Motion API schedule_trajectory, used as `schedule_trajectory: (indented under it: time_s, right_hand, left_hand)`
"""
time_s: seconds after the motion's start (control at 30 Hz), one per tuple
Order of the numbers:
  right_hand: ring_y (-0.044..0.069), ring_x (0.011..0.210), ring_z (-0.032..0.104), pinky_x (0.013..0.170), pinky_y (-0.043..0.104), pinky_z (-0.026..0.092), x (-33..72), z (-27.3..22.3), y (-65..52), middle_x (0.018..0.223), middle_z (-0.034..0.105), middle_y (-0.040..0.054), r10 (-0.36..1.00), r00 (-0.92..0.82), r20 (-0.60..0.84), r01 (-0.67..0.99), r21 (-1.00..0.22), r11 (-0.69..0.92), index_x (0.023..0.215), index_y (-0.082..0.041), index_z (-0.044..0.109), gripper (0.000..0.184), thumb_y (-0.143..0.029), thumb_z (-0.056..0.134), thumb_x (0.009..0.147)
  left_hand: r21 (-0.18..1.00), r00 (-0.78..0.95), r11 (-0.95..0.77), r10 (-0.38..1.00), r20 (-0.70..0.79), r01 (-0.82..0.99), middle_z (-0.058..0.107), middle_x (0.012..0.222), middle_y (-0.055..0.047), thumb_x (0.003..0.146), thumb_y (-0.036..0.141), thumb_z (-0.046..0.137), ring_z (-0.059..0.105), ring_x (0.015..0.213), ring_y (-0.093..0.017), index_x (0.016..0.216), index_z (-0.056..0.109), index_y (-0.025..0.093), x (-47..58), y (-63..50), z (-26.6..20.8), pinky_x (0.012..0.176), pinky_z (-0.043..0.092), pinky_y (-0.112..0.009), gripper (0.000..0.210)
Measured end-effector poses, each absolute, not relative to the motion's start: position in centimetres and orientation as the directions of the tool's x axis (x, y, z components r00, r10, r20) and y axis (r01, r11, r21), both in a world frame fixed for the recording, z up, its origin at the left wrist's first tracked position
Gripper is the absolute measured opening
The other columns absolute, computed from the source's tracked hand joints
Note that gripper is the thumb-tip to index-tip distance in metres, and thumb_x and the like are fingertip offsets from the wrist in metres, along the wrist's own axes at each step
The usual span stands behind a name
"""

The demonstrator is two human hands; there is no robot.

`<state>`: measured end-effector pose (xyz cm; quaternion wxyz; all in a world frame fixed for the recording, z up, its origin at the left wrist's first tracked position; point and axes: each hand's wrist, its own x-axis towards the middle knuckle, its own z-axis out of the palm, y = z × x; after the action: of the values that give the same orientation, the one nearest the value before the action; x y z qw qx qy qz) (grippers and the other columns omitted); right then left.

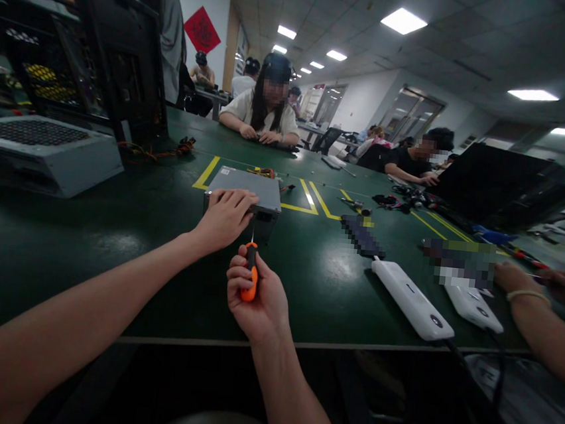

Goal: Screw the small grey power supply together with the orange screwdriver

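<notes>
A grey metal computer power supply unit (pixel 264 190) sits on the green table in front of me, its coloured cables bunched at the far side. My left hand (pixel 227 216) grips its near edge, fingers laid over the top; the thumb is hidden. Closed around an orange and black screwdriver (pixel 250 282), my right hand (pixel 263 303) is just below the unit. The thin shaft points away from me toward the unit's near face, close to my left fingers. Whether the tip sits in a screw I cannot tell.
Left stand a larger power supply (pixel 82 159) and an open black computer case (pixel 127 57). Right lie a phone (pixel 363 236) and white power banks (pixel 411 301). A co-worker's hands (pixel 525 282) work at far right; another person (pixel 267 104) sits opposite. Yellow tape (pixel 209 171) marks the table.
</notes>
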<state>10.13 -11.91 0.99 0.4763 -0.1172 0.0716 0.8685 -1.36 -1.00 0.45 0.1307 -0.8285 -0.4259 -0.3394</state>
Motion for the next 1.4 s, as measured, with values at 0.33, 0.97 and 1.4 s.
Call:
schedule_trajectory:
  time_s: [0.33, 0.97, 1.4]
  right_hand:
    - [0.0, 0.046, 0.038, 0.036, 0.006, 0.033, 10.1, 1.3, -12.1, 0.068, 0.042, -0.003, 0.816, -0.512, -0.267, -0.852, 0.042, -0.521, 0.086, -0.012, 0.046, 0.024, -0.028, 0.032, 0.096]
    - [0.007, 0.061, 0.053, 0.051, 0.016, 0.049, 10.8, 1.3, -12.1, 0.075, 0.055, 0.0031, 0.915, -0.22, -0.338, -0.813, -0.455, -0.363, 0.087, -0.012, 0.054, 0.02, -0.028, 0.043, 0.091]
    - [0.021, 0.122, 0.04, 0.096, 0.034, 0.038, 17.0, 3.3, -12.1, 0.132, 0.047, 0.0079, 0.186, -0.896, 0.404, 0.349, 0.379, 0.857, 0.118, -0.019, 0.052, 0.031, -0.014, 0.046, 0.088]
  left_hand:
    - [0.07, 0.41, -0.603, 0.618, 0.671, 0.795, 0.053, 0.123, -0.01, 0.088, 0.021, 0.039, 0.045, 0.115, -0.024, 0.117, 0.048, 0.019, -1.3, -1.0, 0.4, 0.094, 0.026, -0.042, 0.031]
    - [0.019, 0.515, -0.723, 0.509, 0.69, 0.69, 0.056, 0.123, -0.002, 0.088, 0.028, 0.047, 0.049, 0.113, -0.021, 0.085, 0.061, 0.025, -1.8, -1.3, 0.3, 0.098, 0.019, -0.047, 0.015]
    - [0.059, 0.52, -0.753, 0.506, 0.688, 0.655, 0.057, 0.122, -0.003, 0.088, 0.027, 0.047, 0.049, 0.113, -0.022, 0.086, 0.063, 0.024, -2.1, -1.1, 0.4, 0.096, 0.019, -0.045, 0.016]
